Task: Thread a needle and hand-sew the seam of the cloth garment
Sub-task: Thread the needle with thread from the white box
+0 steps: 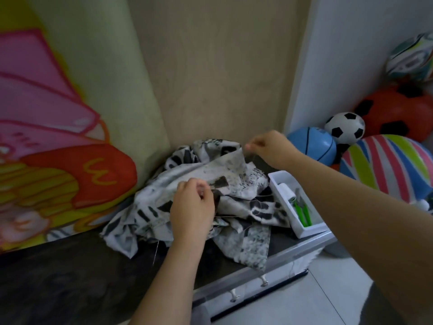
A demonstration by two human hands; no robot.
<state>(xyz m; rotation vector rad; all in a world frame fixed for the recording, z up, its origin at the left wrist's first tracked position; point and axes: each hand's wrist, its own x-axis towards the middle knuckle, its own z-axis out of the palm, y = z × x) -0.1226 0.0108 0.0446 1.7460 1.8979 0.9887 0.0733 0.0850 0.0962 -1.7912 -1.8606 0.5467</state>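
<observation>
Bench (pixel 70 277): dark top with small-knobbed drawers under its front edge. The cloth garment is heaped on it toward the back corner.
Left hand (pixel 192 207): fingers curled, gripping a fold at the front of the heap.
Cloth garment (pixel 234 165): white with black and grey blotches and blocks, crumpled, one flap hanging over the bench's front edge.
Handling: looks light, soft and limp, so it will probably slide and bunch. Best pinched close beside the seam and kept taut between both hands.
Thread (pixel 234 216): a thin pale line across the folds.
Tray (pixel 309 231): white, touching the heap's right side, holding a white spool (pixel 284 187) and green-handled scissors (pixel 303 212).
Right hand (pixel 267 146): raised beyond the heap, thumb and forefinger pinched together, apparently on the thread. The needle is too small to make out.
Hands: well apart, each clamped.
Far: several balls (pixel 346 127) against the wall.
</observation>
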